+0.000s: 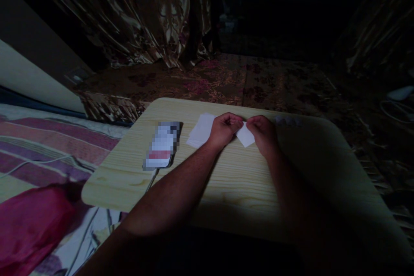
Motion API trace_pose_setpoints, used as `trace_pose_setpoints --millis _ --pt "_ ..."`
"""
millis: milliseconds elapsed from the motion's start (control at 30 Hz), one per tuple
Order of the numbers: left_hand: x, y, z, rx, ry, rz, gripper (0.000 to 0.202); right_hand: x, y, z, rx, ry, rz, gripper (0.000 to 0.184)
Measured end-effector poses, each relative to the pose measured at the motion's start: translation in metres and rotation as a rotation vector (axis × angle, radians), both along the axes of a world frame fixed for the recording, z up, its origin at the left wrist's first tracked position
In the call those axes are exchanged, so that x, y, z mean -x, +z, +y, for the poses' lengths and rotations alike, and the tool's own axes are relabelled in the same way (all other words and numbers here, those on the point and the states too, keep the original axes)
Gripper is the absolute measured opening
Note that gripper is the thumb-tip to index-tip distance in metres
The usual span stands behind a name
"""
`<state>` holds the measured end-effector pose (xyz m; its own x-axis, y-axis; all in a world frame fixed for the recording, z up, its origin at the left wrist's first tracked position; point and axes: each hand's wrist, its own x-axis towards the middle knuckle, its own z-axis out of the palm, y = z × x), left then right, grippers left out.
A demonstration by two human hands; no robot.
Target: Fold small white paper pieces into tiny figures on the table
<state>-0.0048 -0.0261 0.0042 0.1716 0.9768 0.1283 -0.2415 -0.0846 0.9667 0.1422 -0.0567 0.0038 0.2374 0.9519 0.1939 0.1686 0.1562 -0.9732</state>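
Observation:
Between my two hands is a small white piece of paper (246, 135), its lower corner pointing toward me. My left hand (224, 128) pinches its left upper edge between thumb and fingers. On the other side, my right hand (263, 133) grips the right upper edge, also with closed fingers. The top of the paper is partly hidden by the fingertips. Just left of my left hand, a stack of white paper sheets (201, 130) lies on the wooden table (236, 181), slightly fanned out.
A phone (161, 144) with a blurred screen lies at the table's left, a white cable (152, 180) attached. Small pale folded pieces (289, 121) sit near the far right edge. Left of the table are a striped bedspread (48, 142) and a pink cloth (35, 228). Patterned curtains (155, 13) hang behind.

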Motion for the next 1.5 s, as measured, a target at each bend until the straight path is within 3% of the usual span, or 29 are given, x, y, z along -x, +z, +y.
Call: trace_pose_setpoints --millis 167,600,1500 --pt "-0.0003 0.0019 -0.0005 -0.005 0.071 -0.018 0.024 0.0012 -0.0011 0.0002 0.027 0.063 0.055 0.036" --pt "-0.0015 -0.0025 0.0016 -0.009 0.093 -0.014 0.018 0.0029 -0.0061 0.0038 0.022 0.04 0.124 0.024" --pt "-0.0017 -0.001 -0.0003 -0.012 0.104 0.005 0.017 0.0044 -0.0024 0.0019 0.045 0.016 0.073 0.022"
